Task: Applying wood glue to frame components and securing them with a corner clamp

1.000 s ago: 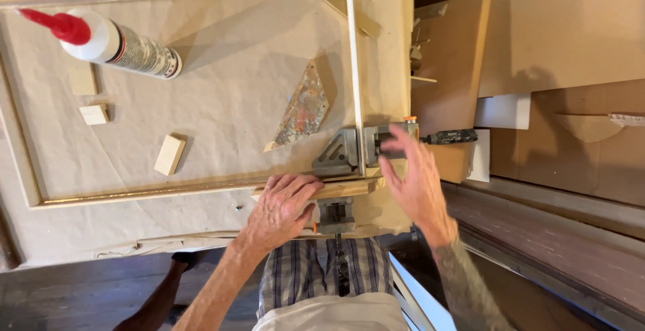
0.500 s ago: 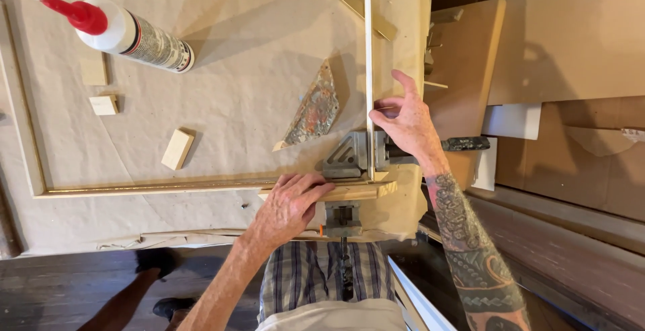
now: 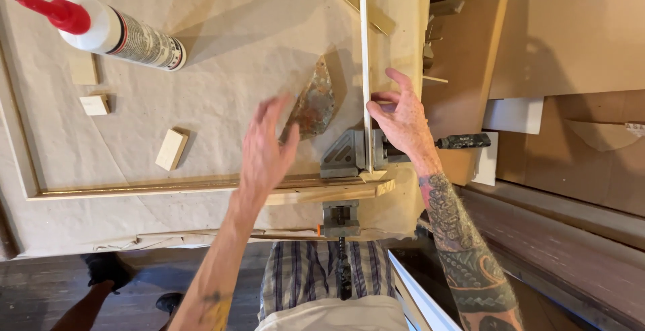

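Fingers of the right hand (image 3: pixel 402 121) pinch the thin wood strip (image 3: pixel 365 69) just above the metal corner clamp (image 3: pixel 349 156). Left hand (image 3: pixel 267 148) floats open over the paper, holding nothing, near a rusty scraper (image 3: pixel 312 102). Glue bottle (image 3: pixel 114 30) lies far left.

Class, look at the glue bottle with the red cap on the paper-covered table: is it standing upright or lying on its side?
Lying on its side. The glue bottle rests lengthwise on the paper, its red cap pointing toward the upper left.
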